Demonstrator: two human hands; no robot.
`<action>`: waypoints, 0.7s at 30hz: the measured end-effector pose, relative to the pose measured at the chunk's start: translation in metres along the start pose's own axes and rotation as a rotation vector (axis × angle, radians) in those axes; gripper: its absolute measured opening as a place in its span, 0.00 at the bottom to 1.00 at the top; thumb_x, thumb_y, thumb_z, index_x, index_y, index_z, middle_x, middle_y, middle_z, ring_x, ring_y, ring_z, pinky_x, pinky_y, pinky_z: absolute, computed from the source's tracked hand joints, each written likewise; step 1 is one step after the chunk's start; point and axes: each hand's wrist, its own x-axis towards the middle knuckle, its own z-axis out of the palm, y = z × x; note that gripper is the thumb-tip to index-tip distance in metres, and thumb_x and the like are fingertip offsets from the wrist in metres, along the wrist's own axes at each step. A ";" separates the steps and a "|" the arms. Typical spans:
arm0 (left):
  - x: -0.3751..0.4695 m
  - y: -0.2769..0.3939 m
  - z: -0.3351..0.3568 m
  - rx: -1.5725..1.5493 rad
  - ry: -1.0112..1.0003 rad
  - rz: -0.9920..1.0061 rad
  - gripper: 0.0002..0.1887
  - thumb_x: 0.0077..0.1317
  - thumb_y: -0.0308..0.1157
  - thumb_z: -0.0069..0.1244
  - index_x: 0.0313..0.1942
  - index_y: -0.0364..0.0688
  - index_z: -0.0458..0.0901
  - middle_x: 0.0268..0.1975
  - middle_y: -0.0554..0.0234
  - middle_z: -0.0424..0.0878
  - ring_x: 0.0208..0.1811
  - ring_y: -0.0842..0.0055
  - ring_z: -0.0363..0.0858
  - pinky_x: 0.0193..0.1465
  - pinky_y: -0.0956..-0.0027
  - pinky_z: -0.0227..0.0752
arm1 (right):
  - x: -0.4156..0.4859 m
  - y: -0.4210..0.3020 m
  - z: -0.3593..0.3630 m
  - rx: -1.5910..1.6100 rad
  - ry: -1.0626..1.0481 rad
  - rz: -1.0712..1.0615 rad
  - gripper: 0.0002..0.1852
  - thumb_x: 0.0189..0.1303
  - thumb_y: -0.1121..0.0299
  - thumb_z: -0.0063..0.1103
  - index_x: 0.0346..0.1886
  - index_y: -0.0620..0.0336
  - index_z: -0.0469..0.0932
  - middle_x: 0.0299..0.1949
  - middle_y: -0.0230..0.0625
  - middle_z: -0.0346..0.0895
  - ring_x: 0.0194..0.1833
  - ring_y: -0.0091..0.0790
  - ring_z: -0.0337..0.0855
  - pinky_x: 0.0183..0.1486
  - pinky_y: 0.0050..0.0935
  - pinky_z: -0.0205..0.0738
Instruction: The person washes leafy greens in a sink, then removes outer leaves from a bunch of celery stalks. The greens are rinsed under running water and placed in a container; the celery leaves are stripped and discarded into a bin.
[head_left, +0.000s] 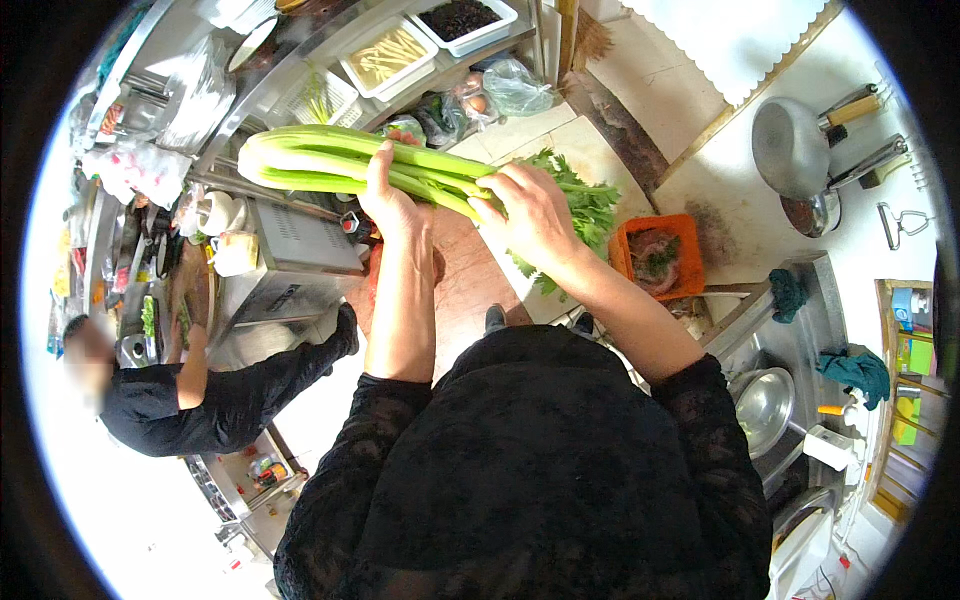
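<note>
A large bunch of celery (315, 154) is held out before me, its pale root end to the left and its leaves (589, 202) to the right. My left hand (394, 199) grips the stalks near the middle, thumb over the top. Nearer the leafy end, my right hand (529, 214) has its fingers curled on the stalks. Beneath the leaves, past my right wrist, an orange plastic basket (694, 251) on the floor holds scraps and some greens.
At the left a co-worker (161, 409) in dark clothes stands at a cluttered counter. White trays (431, 49) of food line a shelf ahead, with plastic bags (517, 86) below. Pans (791, 146) hang on the right wall. A metal bowl (765, 412) sits in the sink area (810, 322).
</note>
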 end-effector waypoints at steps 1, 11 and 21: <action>0.000 -0.001 -0.001 0.019 0.013 -0.008 0.16 0.55 0.31 0.48 0.41 0.28 0.72 0.37 0.51 0.76 0.42 0.67 0.74 0.51 0.65 0.69 | 0.001 0.002 0.000 0.053 -0.039 0.057 0.10 0.54 0.65 0.61 0.34 0.61 0.76 0.29 0.37 0.75 0.31 0.33 0.77 0.33 0.31 0.72; -0.007 -0.004 -0.012 0.016 -0.134 0.052 0.21 0.54 0.19 0.50 0.49 0.35 0.66 0.39 0.52 0.77 0.38 0.67 0.77 0.45 0.64 0.72 | 0.012 0.019 -0.041 1.212 -0.793 0.956 0.18 0.66 0.57 0.44 0.38 0.64 0.74 0.22 0.28 0.70 0.23 0.20 0.70 0.24 0.22 0.67; -0.011 0.002 -0.003 0.088 -0.208 0.137 0.21 0.53 0.19 0.51 0.48 0.34 0.67 0.39 0.53 0.77 0.38 0.69 0.78 0.46 0.65 0.72 | -0.017 0.015 -0.035 0.601 -0.669 0.587 0.15 0.69 0.60 0.36 0.35 0.60 0.69 0.23 0.25 0.63 0.16 0.20 0.61 0.14 0.18 0.54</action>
